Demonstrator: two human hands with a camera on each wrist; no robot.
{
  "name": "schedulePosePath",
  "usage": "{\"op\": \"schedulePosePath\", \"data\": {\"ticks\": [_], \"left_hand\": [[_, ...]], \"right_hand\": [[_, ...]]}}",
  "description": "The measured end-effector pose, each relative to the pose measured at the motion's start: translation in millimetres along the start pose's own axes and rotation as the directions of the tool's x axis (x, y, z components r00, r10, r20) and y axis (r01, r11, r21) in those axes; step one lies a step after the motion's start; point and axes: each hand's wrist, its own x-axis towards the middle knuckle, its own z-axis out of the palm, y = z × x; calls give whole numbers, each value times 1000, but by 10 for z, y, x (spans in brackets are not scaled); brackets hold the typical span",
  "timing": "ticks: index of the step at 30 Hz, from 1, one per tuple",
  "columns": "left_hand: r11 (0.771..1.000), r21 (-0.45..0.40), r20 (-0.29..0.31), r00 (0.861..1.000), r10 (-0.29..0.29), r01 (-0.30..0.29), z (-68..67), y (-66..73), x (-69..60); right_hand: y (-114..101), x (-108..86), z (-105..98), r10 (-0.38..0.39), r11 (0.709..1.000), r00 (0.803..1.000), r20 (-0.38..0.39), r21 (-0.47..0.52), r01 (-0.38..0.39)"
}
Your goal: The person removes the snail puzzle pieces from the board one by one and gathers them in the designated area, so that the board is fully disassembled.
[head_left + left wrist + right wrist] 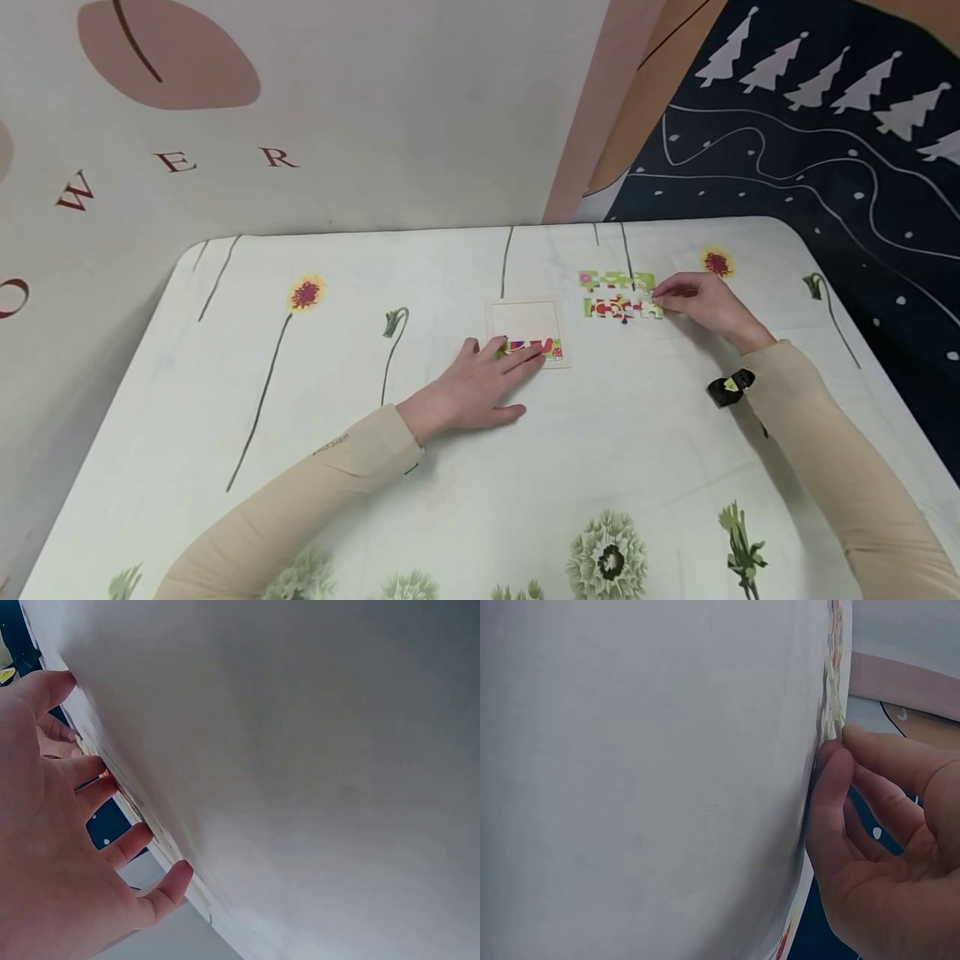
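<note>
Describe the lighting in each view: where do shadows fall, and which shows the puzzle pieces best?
Head: soft shadow beside the right sleeve, puzzle pieces clearest; left wrist: tabletop darker toward the upper right corner; right wrist: shadow on the tabletop beside the right hand, pieces seen edge-on.

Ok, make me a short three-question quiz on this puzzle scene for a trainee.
1. Which hand's fingers lie over the puzzle frame?
2. How many rows do the loose puzzle pieces form? A: one. B: two. C: four.
3. True or false: in the head view, the loose puzzle pieces lie to the left of the puzzle frame.

Key: 1. The left hand. 2. B. 3. False; they lie to its right.
</note>
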Motion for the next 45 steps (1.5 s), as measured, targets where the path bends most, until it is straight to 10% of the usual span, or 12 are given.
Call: {"op": "schedulePosePath", "data": {"ticks": [21,45], "left_hand": [[994,-113,-9,1000,7,-8,-22,-106,-111],[990,-131,-49,998,38,-44,-9,-218,-291]], "right_hand": [[-145,-159,83,-159,982,987,28,108,156],[-671,-157,703,-381,923,904,194,133,361]]}}
